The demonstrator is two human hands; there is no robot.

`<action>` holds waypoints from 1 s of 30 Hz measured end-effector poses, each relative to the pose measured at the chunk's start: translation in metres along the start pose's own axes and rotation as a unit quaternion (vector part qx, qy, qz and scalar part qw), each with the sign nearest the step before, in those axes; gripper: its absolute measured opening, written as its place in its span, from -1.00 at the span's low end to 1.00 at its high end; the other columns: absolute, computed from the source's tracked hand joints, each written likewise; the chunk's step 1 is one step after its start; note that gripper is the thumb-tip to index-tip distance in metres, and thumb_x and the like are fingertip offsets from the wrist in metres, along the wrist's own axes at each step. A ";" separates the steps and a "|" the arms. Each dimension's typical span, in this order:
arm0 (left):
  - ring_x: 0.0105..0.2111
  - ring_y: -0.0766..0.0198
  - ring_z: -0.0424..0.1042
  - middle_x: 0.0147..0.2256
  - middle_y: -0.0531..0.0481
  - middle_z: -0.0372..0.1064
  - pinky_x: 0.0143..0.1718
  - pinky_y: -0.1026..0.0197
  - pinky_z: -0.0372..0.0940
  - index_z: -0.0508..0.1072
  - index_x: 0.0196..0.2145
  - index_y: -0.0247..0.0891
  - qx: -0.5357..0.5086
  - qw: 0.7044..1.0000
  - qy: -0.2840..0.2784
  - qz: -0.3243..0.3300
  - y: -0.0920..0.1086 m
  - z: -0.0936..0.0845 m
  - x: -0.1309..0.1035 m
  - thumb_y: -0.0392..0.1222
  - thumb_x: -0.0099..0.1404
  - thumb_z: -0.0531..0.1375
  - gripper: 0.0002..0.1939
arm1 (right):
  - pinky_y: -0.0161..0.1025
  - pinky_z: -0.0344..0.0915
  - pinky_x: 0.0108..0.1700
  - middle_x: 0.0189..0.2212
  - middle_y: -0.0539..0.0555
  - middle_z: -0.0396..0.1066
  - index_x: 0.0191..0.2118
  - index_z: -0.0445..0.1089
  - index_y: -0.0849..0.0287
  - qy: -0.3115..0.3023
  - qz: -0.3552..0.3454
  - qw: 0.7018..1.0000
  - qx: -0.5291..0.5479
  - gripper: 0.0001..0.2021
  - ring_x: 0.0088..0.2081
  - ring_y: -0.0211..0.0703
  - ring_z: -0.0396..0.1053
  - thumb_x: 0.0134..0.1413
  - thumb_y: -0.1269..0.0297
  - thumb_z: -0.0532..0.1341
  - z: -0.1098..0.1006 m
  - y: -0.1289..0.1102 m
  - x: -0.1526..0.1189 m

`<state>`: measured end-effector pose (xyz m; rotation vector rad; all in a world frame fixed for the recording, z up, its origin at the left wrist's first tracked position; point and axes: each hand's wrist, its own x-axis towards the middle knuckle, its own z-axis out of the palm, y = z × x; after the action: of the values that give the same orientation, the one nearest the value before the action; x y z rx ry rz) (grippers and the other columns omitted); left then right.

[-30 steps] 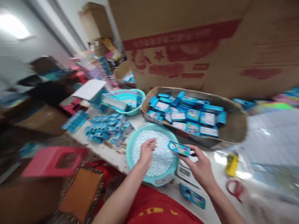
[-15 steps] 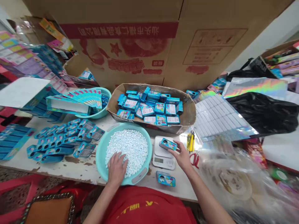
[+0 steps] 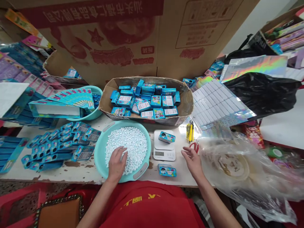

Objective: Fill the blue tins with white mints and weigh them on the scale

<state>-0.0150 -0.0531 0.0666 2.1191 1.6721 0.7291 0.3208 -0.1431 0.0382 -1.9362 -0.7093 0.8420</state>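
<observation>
My left hand (image 3: 117, 161) rests with fingers apart on the small white candies (image 3: 133, 144) in a turquoise basin (image 3: 98, 158). To the right of the scale, my right hand (image 3: 192, 160) hovers over the table, fingers spread, with nothing in it. One blue box (image 3: 167, 137) sits on the plate of the white scale (image 3: 165, 155). Just in front of the scale, another blue box (image 3: 167, 171) lies on the table. Beyond the basin is a cut carton (image 3: 187, 95) holding several blue boxes (image 3: 147, 101).
Many blue boxes (image 3: 59, 144) cover the table's left part. Yellow cutters (image 3: 190, 131) and red scissors (image 3: 194, 147) lie right of the scale. Clear plastic bags (image 3: 228, 164) and a black bag (image 3: 261, 95) fill the right side. A large carton (image 3: 166, 38) stands behind.
My right hand has let go of the blue box on the scale and moved right, its fingers now apart. My left hand remains on the candies. The camera view has shifted.
</observation>
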 end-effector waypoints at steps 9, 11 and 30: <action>0.03 0.18 0.29 -0.02 -0.09 0.29 0.06 0.12 0.21 0.34 -0.04 -0.18 -0.059 0.991 -0.099 0.062 0.054 0.011 0.064 -0.16 0.30 0.04 -0.71 | -0.03 0.38 -0.23 -0.31 0.23 0.50 -0.31 0.40 0.19 0.015 0.012 1.000 -0.002 -0.50 -0.29 0.05 0.44 -0.21 -0.19 0.22 -0.011 0.020 -0.022; 0.08 0.16 0.22 0.06 -0.11 0.23 0.09 0.10 0.17 0.28 0.06 -0.19 -0.054 0.982 -0.156 0.096 0.074 0.023 0.076 -0.20 0.27 0.08 -0.61 | -0.03 0.38 -0.24 -0.34 0.22 0.51 -0.34 0.40 0.18 0.015 0.015 1.000 -0.001 -0.51 -0.32 0.05 0.45 -0.23 -0.19 0.22 -0.013 0.023 -0.029; -0.24 0.22 0.39 -0.35 0.01 0.43 -0.21 0.26 0.19 0.43 -0.41 -0.21 0.019 0.942 -0.319 -0.103 0.009 -0.003 0.049 -0.35 0.11 0.15 -0.90 | 0.00 0.40 -0.20 -0.28 0.23 0.49 -0.26 0.39 0.19 -0.027 0.006 0.999 0.015 -0.53 -0.27 0.07 0.44 -0.22 -0.10 0.28 0.003 -0.005 -0.009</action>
<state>-0.0005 -0.0077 0.0828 1.8749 1.4977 -0.0652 0.3125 -0.1458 0.0438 -1.8986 -0.7131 0.9115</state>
